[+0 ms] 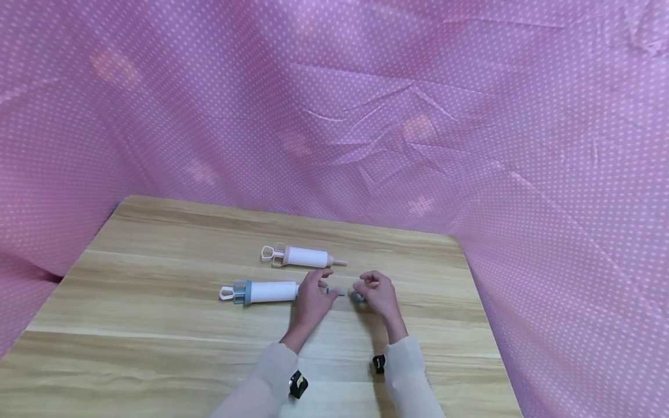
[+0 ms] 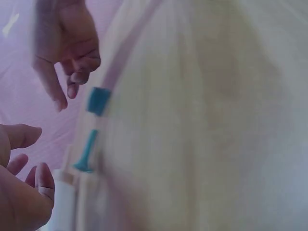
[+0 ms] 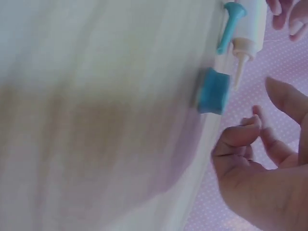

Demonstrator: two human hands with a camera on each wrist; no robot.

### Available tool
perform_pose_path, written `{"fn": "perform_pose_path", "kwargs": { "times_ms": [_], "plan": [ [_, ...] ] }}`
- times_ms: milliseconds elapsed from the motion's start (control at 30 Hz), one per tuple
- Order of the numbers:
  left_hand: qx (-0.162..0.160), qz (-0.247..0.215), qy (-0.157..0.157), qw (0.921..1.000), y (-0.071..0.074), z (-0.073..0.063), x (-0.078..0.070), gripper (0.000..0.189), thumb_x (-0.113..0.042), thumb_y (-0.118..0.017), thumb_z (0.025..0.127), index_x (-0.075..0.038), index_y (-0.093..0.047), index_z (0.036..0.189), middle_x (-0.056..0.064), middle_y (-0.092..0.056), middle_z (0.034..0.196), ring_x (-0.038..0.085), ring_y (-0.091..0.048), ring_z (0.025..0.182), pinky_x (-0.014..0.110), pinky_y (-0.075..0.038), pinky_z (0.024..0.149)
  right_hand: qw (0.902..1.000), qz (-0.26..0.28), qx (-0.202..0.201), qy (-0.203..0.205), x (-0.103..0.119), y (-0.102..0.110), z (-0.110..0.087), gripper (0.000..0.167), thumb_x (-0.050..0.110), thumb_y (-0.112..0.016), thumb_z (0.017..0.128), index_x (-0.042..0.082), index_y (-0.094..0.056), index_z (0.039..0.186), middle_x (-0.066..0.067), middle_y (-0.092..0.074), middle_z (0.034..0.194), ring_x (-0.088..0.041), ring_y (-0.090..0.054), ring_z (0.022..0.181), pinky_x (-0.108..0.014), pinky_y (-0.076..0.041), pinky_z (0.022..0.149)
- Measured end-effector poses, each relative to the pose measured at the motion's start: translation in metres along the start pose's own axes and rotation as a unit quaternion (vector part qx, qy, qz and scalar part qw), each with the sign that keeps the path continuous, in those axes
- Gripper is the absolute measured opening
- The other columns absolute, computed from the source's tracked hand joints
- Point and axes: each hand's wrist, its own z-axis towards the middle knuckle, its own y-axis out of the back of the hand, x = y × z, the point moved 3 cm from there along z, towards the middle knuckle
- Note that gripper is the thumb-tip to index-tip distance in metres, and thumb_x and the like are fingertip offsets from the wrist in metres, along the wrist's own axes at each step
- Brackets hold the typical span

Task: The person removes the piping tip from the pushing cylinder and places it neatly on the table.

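My left hand (image 1: 313,299) hovers over the tip end of a large white syringe with teal fittings (image 1: 273,291), fingers loosely bent and holding nothing. Just past its fingertips lies a thin teal nozzle (image 2: 86,153) with a flared base, apart from a short, thick teal collar-like piece (image 3: 214,91). Beside that piece is my right hand (image 1: 380,295), its fingers relaxed and no object between them. In the right wrist view, a gap shows between this hand and the teal piece. The left hand partly hides the front of the teal syringe in the head view.
A second white syringe, with beige fittings (image 1: 307,256), lies farther back, its thin tip pointing right. Everything rests on a wood-grain table (image 1: 172,360). Pink dotted cloth (image 1: 334,116) hangs behind and along the sides. A small black device (image 1: 298,384) sits at the left wrist.
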Motion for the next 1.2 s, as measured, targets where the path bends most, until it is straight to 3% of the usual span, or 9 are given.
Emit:
{"fn": "perform_pose_path", "kwargs": {
  "times_ms": [133, 267, 367, 500, 600, 867, 1033, 1200],
  "plan": [
    [-0.001, -0.042, -0.016, 0.999, 0.013, 0.01, -0.012, 0.044, -0.001, -0.082, 0.078, -0.002, -0.069, 0.12, 0.019, -0.066, 0.113, 0.032, -0.068, 0.092, 0.041, -0.059, 0.076, 0.9982, 0.044, -0.001, 0.041, 0.021, 0.002, -0.001, 0.029, 0.006, -0.076, 0.089, -0.008, -0.067, 0.112, -0.022, -0.064, 0.103, -0.02, -0.063, 0.082, -0.025, -0.051, 0.069],
    [0.004, -0.056, -0.007, 0.9984, 0.029, 0.021, -0.016, 0.043, -0.001, -0.081, 0.08, -0.003, -0.068, 0.121, 0.02, -0.066, 0.114, 0.036, -0.067, 0.097, 0.044, -0.058, 0.081, 0.9956, 0.073, 0.032, 0.049, 0.041, 0.001, -0.002, 0.027, 0.0, -0.071, 0.091, -0.011, -0.064, 0.115, -0.033, -0.062, 0.112, -0.026, -0.064, 0.088, -0.024, -0.054, 0.071],
    [0.001, -0.054, -0.008, 0.9985, 0.041, 0.027, -0.013, 0.04, -0.003, -0.081, 0.081, -0.003, -0.069, 0.119, 0.02, -0.067, 0.114, 0.035, -0.066, 0.1, 0.045, -0.057, 0.084, 0.9944, 0.086, 0.041, 0.046, 0.036, -0.006, 0.005, 0.03, 0.002, -0.072, 0.092, -0.012, -0.062, 0.117, -0.031, -0.063, 0.114, -0.02, -0.064, 0.086, -0.031, -0.057, 0.073],
    [0.008, -0.061, -0.011, 0.998, 0.054, 0.035, -0.01, 0.034, -0.004, -0.079, 0.084, 0.0, -0.069, 0.116, 0.02, -0.068, 0.114, 0.035, -0.066, 0.102, 0.043, -0.058, 0.085, 0.9937, 0.101, 0.035, 0.035, 0.027, -0.012, 0.012, 0.034, 0.009, -0.073, 0.093, -0.011, -0.062, 0.119, -0.018, -0.068, 0.107, -0.012, -0.063, 0.08, -0.039, -0.06, 0.071],
    [0.011, -0.071, -0.011, 0.9974, 0.065, 0.041, -0.007, 0.033, -0.005, -0.078, 0.086, 0.002, -0.069, 0.116, 0.02, -0.069, 0.115, 0.036, -0.066, 0.105, 0.043, -0.058, 0.088, 0.9934, 0.105, 0.039, 0.026, 0.028, -0.016, 0.014, 0.037, 0.014, -0.073, 0.095, -0.009, -0.062, 0.121, -0.013, -0.068, 0.107, -0.016, -0.065, 0.083, -0.04, -0.06, 0.071],
    [-0.029, -0.059, 0.004, 0.9978, 0.093, 0.059, -0.001, 0.032, -0.008, -0.076, 0.088, 0.003, -0.069, 0.117, 0.019, -0.068, 0.119, 0.037, -0.061, 0.115, 0.046, -0.053, 0.096, 0.9949, 0.095, 0.029, 0.019, 0.039, -0.028, 0.024, 0.036, 0.019, -0.072, 0.095, -0.005, -0.065, 0.12, -0.014, -0.068, 0.115, -0.02, -0.066, 0.091, -0.045, -0.06, 0.079],
    [-0.027, -0.052, 0.027, 0.9979, 0.103, 0.07, 0.003, 0.032, -0.014, -0.075, 0.09, -0.001, -0.069, 0.119, 0.019, -0.067, 0.122, 0.036, -0.063, 0.114, 0.046, -0.052, 0.097, 0.9957, 0.08, 0.038, 0.024, 0.041, -0.034, 0.031, 0.034, 0.02, -0.071, 0.096, -0.004, -0.066, 0.12, -0.017, -0.067, 0.118, -0.022, -0.068, 0.094, -0.051, -0.058, 0.085],
    [-0.027, -0.03, 0.048, 0.998, 0.111, 0.076, 0.011, 0.035, -0.016, -0.073, 0.092, 0.0, -0.067, 0.123, 0.021, -0.066, 0.126, 0.039, -0.062, 0.116, 0.048, -0.05, 0.101, 0.9969, 0.061, 0.044, 0.024, 0.041, -0.035, 0.035, 0.033, 0.021, -0.071, 0.097, -0.002, -0.067, 0.119, -0.016, -0.067, 0.12, -0.025, -0.068, 0.098, -0.047, -0.059, 0.083]
  ]
}}
